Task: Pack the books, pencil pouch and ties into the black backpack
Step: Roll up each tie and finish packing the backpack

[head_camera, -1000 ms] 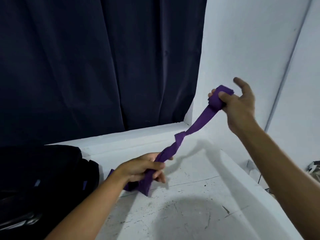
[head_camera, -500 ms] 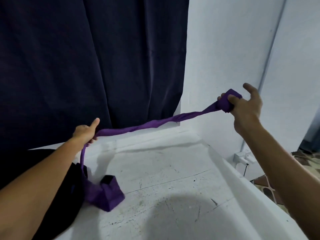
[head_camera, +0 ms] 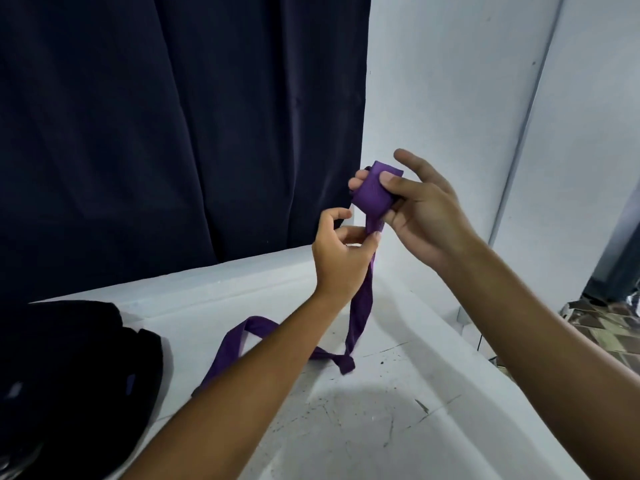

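Half a second ago my left hand [head_camera: 341,251] was stretched far out to the left with the purple tie [head_camera: 360,308] drawn taut between my hands; now it has come back in and sits just below my right hand [head_camera: 420,209]. My right thumb and fingers are curled round the small rolled end of the tie, index finger sticking up free. My left thumb and fingertips pinch the strip just under that roll, the other fingers loosely bent. From there the tie hangs down, touches the white table [head_camera: 363,427], kinks and trails off to the left behind my forearm, toward the black backpack [head_camera: 79,368] at the table's left edge. I judge I am partway through rolling this tie: only a few turns are wound and most of its length is loose. It has yet to go into the backpack. No books or pencil pouch show here, so I cannot tell whether they are packed.
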{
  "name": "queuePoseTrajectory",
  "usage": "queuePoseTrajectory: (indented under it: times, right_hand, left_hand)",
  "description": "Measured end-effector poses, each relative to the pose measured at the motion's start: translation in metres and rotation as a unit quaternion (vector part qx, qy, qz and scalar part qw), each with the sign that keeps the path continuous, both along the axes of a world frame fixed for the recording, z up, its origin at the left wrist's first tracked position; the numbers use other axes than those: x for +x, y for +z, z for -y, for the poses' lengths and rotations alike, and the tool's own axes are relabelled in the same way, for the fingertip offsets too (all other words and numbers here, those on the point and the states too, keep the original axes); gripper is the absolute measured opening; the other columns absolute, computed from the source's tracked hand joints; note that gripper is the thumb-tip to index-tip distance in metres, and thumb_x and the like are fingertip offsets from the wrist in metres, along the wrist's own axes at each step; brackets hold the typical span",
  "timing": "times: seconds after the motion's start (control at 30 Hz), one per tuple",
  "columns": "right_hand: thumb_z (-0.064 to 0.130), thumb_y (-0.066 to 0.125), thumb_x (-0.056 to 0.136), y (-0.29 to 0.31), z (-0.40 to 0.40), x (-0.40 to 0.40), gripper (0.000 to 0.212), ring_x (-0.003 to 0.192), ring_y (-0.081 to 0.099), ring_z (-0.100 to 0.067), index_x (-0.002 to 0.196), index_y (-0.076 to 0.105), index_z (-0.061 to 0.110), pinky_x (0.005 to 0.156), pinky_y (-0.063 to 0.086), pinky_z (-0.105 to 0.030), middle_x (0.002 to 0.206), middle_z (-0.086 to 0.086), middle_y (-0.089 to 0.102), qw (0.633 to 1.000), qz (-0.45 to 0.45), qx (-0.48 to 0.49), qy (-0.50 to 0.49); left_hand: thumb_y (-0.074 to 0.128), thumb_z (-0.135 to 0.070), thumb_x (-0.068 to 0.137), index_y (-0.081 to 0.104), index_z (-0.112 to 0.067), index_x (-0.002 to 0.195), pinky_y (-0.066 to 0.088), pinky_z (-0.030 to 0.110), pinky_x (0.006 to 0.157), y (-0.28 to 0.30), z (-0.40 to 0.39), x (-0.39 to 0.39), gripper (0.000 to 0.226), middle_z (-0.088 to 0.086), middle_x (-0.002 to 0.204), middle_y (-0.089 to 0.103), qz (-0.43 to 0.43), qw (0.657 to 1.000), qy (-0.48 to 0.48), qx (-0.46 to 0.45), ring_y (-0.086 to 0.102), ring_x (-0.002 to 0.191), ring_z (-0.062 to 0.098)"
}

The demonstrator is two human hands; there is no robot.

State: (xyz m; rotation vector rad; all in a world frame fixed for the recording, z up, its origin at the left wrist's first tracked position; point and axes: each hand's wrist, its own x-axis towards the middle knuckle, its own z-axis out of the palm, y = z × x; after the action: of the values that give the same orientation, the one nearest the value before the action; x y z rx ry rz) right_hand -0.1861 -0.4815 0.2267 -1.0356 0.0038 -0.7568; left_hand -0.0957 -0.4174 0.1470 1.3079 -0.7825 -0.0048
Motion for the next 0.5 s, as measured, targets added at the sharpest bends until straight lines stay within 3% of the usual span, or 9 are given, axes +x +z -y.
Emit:
queuePoseTrajectory:
  times: [0.07, 0.17, 0.27, 0.3, 0.37, 0.43, 0.5]
  right_hand:
    - [-0.01, 0.051, 0.093, -0.001, 0.004, -0.002, 0.05, 0.094, 0.07, -0.039, 0.137, 0.039, 0.011, 0.089, 0.056, -0.046, 0.104, -0.026, 0.069, 0.999, 0.001, -0.021, -0.029]
    - [-0.01, 0.054, 0.092, -0.013, 0.021, -0.002, 0.059, 0.086, 0.073, -0.034, 0.14, 0.035, 0.017, 0.079, 0.06, -0.041, 0.096, -0.022, 0.07, 0.967, -0.075, -0.182, -0.159]
    - [0.002, 0.058, 0.089, -0.041, 0.044, 0.007, 0.066, 0.083, 0.071, -0.032, 0.142, 0.033, 0.032, 0.078, 0.059, -0.043, 0.089, -0.019, 0.069, 0.875, -0.144, -0.398, -0.236]
    - [0.004, 0.057, 0.09, -0.05, 0.052, 0.01, 0.066, 0.079, 0.069, -0.026, 0.144, 0.033, 0.034, 0.076, 0.058, -0.036, 0.08, -0.016, 0.067, 0.833, -0.164, -0.464, -0.252]
    - [0.003, 0.053, 0.095, -0.064, 0.059, 0.014, 0.064, 0.067, 0.058, -0.008, 0.149, 0.031, 0.029, 0.067, 0.046, -0.012, 0.067, -0.004, 0.058, 0.768, -0.196, -0.559, -0.244]
    - [0.017, 0.047, 0.102, -0.07, 0.054, 0.014, 0.056, 0.071, 0.052, -0.006, 0.152, 0.026, 0.031, 0.069, 0.039, -0.011, 0.071, -0.001, 0.058, 0.753, -0.238, -0.587, -0.176]
    - [0.048, 0.042, 0.099, -0.071, 0.046, 0.013, 0.056, 0.095, 0.057, -0.004, 0.151, 0.022, 0.043, 0.089, 0.039, -0.018, 0.101, -0.001, 0.067, 0.77, -0.31, -0.554, -0.067]
  left_hand:
    - [0.071, -0.003, 0.084, 0.047, -0.017, 0.107, 0.056, 0.032, 0.069, 0.003, 0.0, 0.004, 0.036, 0.004, 0.073, 0.068, -0.061, 0.995, -0.074, 0.029, 0.065, 0.066, 0.015]
    - [0.063, -0.004, 0.093, 0.042, -0.015, 0.111, 0.054, 0.034, 0.056, 0.0, -0.012, 0.011, 0.029, 0.008, 0.067, 0.065, -0.118, 0.978, -0.159, 0.066, 0.061, 0.053, 0.021]
    - [0.061, -0.012, 0.095, 0.041, -0.016, 0.116, 0.05, 0.03, 0.05, -0.004, -0.026, 0.013, 0.029, 0.007, 0.063, 0.064, -0.139, 0.967, -0.173, 0.125, 0.057, 0.049, 0.021]
    - [0.061, -0.014, 0.096, 0.042, -0.017, 0.117, 0.049, 0.03, 0.051, -0.006, -0.03, 0.013, 0.029, 0.006, 0.061, 0.063, -0.141, 0.964, -0.172, 0.144, 0.057, 0.05, 0.02]
    - [0.061, -0.019, 0.096, 0.046, -0.019, 0.118, 0.048, 0.032, 0.06, -0.01, -0.038, 0.017, 0.027, 0.003, 0.055, 0.061, -0.129, 0.964, -0.154, 0.173, 0.056, 0.055, 0.02]
    - [0.063, -0.024, 0.094, 0.051, -0.022, 0.116, 0.043, 0.033, 0.065, -0.009, -0.046, 0.024, 0.025, 0.0, 0.051, 0.057, -0.126, 0.964, -0.129, 0.198, 0.052, 0.056, 0.018]
    - [0.065, -0.028, 0.091, 0.054, -0.021, 0.112, 0.04, 0.029, 0.056, -0.001, -0.054, 0.035, 0.024, 0.0, 0.049, 0.051, -0.144, 0.956, -0.127, 0.222, 0.046, 0.047, 0.014]
